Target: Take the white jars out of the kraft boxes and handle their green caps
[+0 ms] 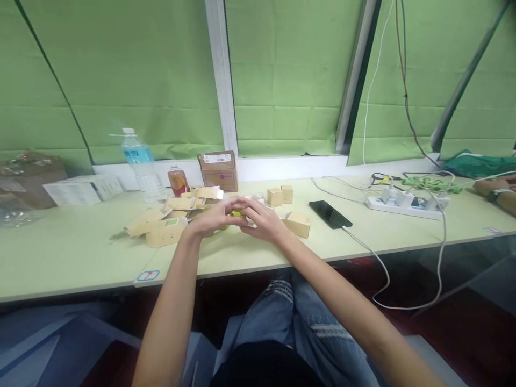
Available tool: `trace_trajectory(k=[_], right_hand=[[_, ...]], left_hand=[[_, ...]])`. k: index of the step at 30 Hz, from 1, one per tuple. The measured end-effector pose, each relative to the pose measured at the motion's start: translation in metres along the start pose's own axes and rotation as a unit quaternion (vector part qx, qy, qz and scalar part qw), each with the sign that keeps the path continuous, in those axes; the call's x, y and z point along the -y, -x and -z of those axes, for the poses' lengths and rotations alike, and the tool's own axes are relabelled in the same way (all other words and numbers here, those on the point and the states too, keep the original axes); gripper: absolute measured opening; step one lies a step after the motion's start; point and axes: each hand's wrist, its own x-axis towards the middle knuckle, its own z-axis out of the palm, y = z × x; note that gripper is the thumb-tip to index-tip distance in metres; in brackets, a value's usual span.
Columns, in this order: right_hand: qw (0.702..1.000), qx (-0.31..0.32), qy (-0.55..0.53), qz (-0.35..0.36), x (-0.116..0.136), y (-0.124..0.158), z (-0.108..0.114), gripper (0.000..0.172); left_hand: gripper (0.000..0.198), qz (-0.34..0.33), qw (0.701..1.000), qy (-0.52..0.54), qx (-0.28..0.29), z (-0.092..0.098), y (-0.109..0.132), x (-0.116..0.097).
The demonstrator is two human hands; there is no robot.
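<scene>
My left hand (pixel 216 217) and my right hand (pixel 263 218) meet above the table, fingertips together, closed around a small yellow-green object (pixel 237 213). Fingers cover most of it, so its kind does not show. Left of my hands lies a pile of flattened tan cardboard boxes (pixel 166 232). An open tan carton (pixel 299 223) rests just right of my right hand. Two small tan cube boxes (pixel 274 196) stand behind it. Small clear containers (pixel 258 197), partly hidden, sit just beyond my fingers.
A water bottle (pixel 141 164), an amber bottle (pixel 178 181) and a brown box (pixel 219 172) stand along the back. To the right lie a phone (pixel 330 214) on a white cable and a power strip (pixel 403 207). Another person's forearm (pixel 506 200) rests at the far right.
</scene>
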Motion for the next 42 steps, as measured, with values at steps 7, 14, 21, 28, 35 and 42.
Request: trace_trajectory(k=[7, 14, 21, 28, 35, 42], right_hand=[[0.997, -0.044, 0.057, -0.017, -0.002, 0.006, -0.002, 0.01], [0.999, -0.006, 0.053, 0.005, 0.001, 0.008, -0.01, 0.016], [0.999, 0.014, -0.028, 0.006, 0.01, 0.007, -0.008, 0.027], [0.989, -0.121, -0.055, -0.062, 0.011, 0.005, 0.018, 0.019], [0.981, -0.122, 0.092, -0.12, 0.004, 0.043, 0.079, 0.015], [0.915, 0.138, 0.123, -0.358, -0.019, 0.091, 0.125, 0.054]], left_hand=[[0.061, -0.045, 0.99, -0.125, -0.04, -0.011, 0.003, -0.005], [0.085, -0.049, 0.972, -0.201, -0.113, -0.015, 0.025, 0.003], [0.084, 0.003, 0.959, -0.208, -0.19, -0.012, 0.06, 0.041], [0.064, -0.012, 0.884, -0.422, -0.202, -0.004, 0.077, 0.065], [0.08, 0.027, 0.815, -0.542, -0.206, 0.022, 0.072, 0.069], [0.103, 0.009, 0.855, -0.504, -0.119, 0.04, 0.051, 0.071]])
